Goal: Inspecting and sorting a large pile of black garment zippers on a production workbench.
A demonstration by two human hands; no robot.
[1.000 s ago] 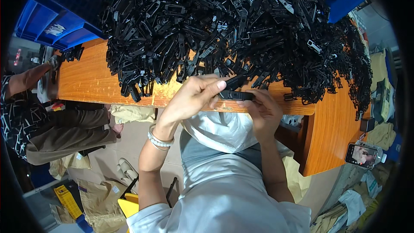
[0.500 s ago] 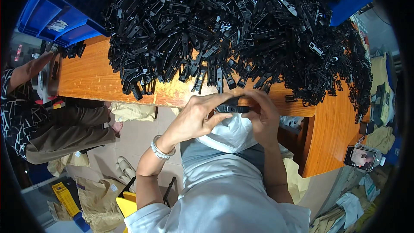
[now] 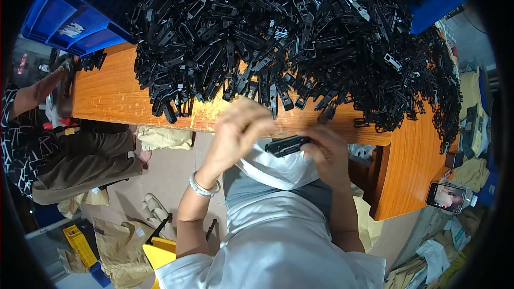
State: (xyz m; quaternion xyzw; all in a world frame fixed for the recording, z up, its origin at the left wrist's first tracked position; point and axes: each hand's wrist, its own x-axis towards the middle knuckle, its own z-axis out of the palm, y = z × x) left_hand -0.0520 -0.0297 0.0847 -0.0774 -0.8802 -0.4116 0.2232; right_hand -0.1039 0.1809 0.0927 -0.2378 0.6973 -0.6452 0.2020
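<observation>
My right hand (image 3: 325,152) is closed on a long, narrow black part (image 3: 287,146), which points left from the fingertips above my lap. The part looks like a slotted clip; its exact kind I cannot make out. Blurred by motion, my left hand (image 3: 241,128) is at the table's front edge, close to the nearest pieces of a large pile of similar black parts (image 3: 257,32). Whether its fingers hold anything is not visible. A white bag or cloth (image 3: 278,167) lies across my lap under the held part.
The pile covers much of the wooden table (image 3: 107,88). Blue crates (image 3: 80,21) stand far left, where another person (image 3: 32,144) works. A phone (image 3: 448,197) rests at the right beside the table. Brown sacks (image 3: 123,246) and a yellow chair (image 3: 160,254) are lower left.
My left hand has let go of the black part and moved up and left toward the pile. The part stays in my right hand, now tilted and more exposed.
</observation>
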